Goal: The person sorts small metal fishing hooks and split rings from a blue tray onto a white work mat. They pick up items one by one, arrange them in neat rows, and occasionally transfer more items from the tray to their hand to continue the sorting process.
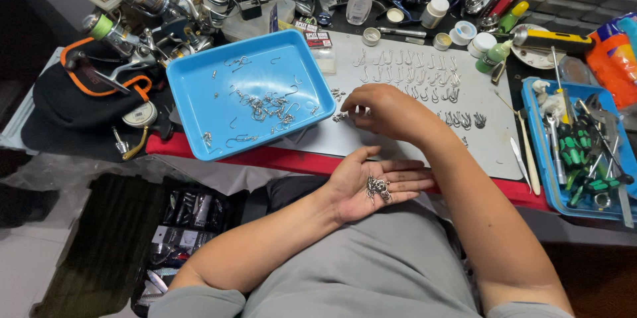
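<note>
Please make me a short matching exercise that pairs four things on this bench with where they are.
Things:
1. left hand
2. right hand
3. blue tray
4. screwdrivers

Places:
A. in the bin at the bench's right edge
B. palm up over the lap, cupping small hooks
C. left of the grey mat, with loose hooks inside
D. on the grey mat, fingertips at a small hook cluster

Pairs: 1-B, 2-D, 3-C, 4-A
</note>
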